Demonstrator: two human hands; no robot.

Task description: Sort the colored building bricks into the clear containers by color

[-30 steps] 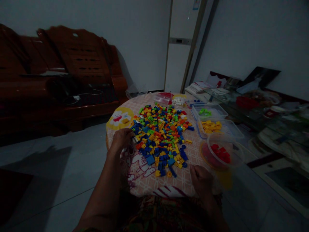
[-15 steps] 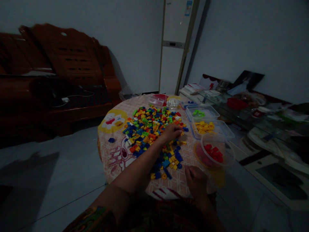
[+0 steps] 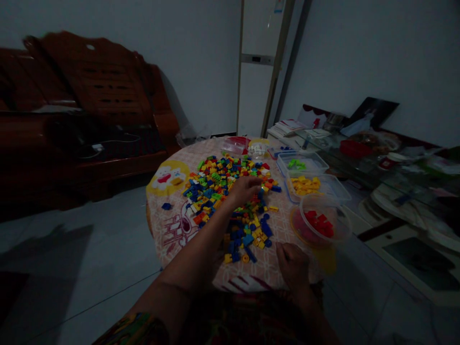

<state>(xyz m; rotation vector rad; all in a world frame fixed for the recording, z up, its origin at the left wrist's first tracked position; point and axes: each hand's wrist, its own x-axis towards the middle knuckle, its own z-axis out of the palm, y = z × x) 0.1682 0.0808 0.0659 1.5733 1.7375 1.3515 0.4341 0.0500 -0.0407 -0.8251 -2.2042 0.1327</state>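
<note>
A spread pile of small toy building bricks (image 3: 215,184) in mixed colours covers the middle of the round table. Over the right side of the pile reaches my left hand (image 3: 245,189), palm down, its fingers stretched to the right and a little apart above the bricks. Nothing shows held in it, though its underside is hidden. My right hand (image 3: 293,262) rests as a closed fist near the table's front right edge, right of some yellow and blue bricks. Whatever that fist may hold is out of sight.
Along the table's right side stand a round tub (image 3: 323,225) of red bricks, a clear box (image 3: 332,188) of yellow ones and another box (image 3: 314,163) with green ones. White pieces (image 3: 258,150) lie at the back. A cluttered glass-topped cabinet (image 3: 362,167) stands to the right.
My left hand has drawn back leftward and slightly away over the pile, its fingers lifting from the right edge. My right fist stays in place. The view has tilted slightly.
</note>
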